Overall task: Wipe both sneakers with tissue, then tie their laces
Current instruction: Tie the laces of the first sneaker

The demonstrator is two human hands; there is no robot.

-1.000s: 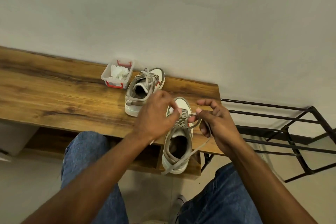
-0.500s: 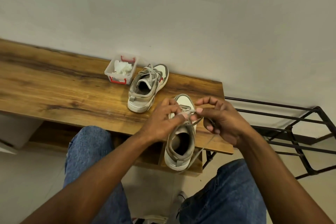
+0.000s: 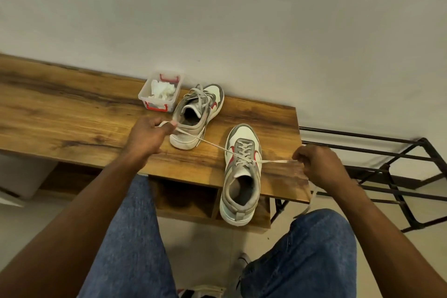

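Two white, grey and red sneakers sit on a wooden bench [image 3: 72,113]. The near sneaker [image 3: 242,176] lies at the bench's front right, its heel over the edge. Its laces are crossed over the tongue and pulled taut to both sides. My left hand [image 3: 147,136] pinches the left lace end [image 3: 193,138] out to the left, in front of the far sneaker [image 3: 197,116]. My right hand [image 3: 316,164] grips the right lace end [image 3: 275,161] at the bench's right edge; the lace's tail hangs below that hand. The far sneaker's laces look tied.
A small clear box with red clips [image 3: 160,92] holding crumpled tissue stands behind the far sneaker by the wall. A black metal rack [image 3: 387,172] stands right of the bench. My knees in jeans are below the bench edge.
Both hands were together over the near sneaker's tongue, working the laces. Now they have drawn apart, left hand leftward and right hand rightward, stretching the two lace ends tight.
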